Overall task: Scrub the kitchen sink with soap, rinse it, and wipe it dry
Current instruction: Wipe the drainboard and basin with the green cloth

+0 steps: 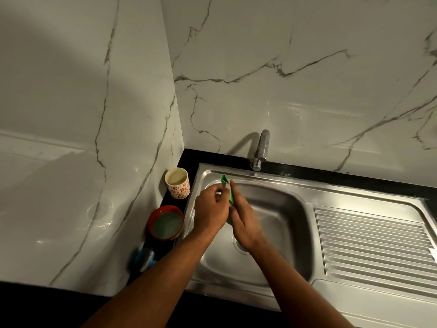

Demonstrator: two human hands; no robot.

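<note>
One green pad (225, 181), perhaps folded, between left hand (209, 212), right hand (246, 221).

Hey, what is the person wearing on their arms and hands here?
No sleeves, gloves or watch show on either arm. The left hand wears a pale, silvery ring on one finger; no ring shows on the right hand.

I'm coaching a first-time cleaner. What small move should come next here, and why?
Probably dip the pad, held between the left hand and right hand, into the red bowl, which seems to hold soap: the sink shows no suds and the tap isn't running.
</note>
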